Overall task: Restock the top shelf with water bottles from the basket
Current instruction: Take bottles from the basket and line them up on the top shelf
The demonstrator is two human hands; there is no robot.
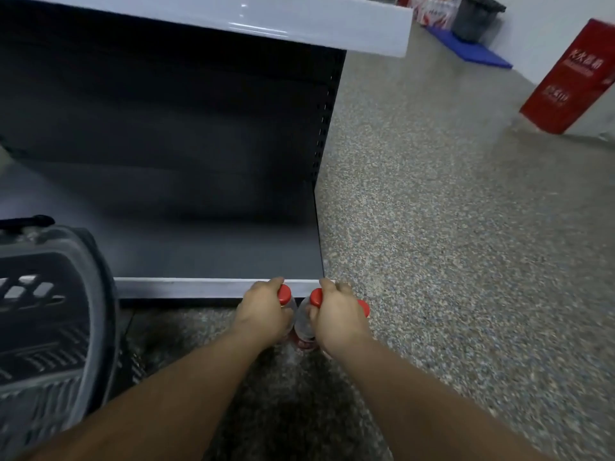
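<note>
I see both forearms reaching fwd and down, roughly parallel, wrists close together, backs of hands up. L hand (263,312) has its fingers curled tight round the neck of 1 bottle (289,304), red cap poking out by the thumb. R hand (339,316) is clamped on 2 bottles: 1 clear bottle w/ red cap (304,319) on its inner side, and a 2nd red cap (363,308) showing past the knuckles on its outer side; that bottle's body is hidden. The 2 inner bottles sit just beside each other, maybe touching, can't tell. All held low, in front of the bottom shelf's lip (186,287), near its R corner, over the speckled floor (466,261). Basket (66,294) stands at L, beside the L arm; contents not visible. White upper shelf (299,24) is overhead. Red box (570,78) stands far R.
</note>
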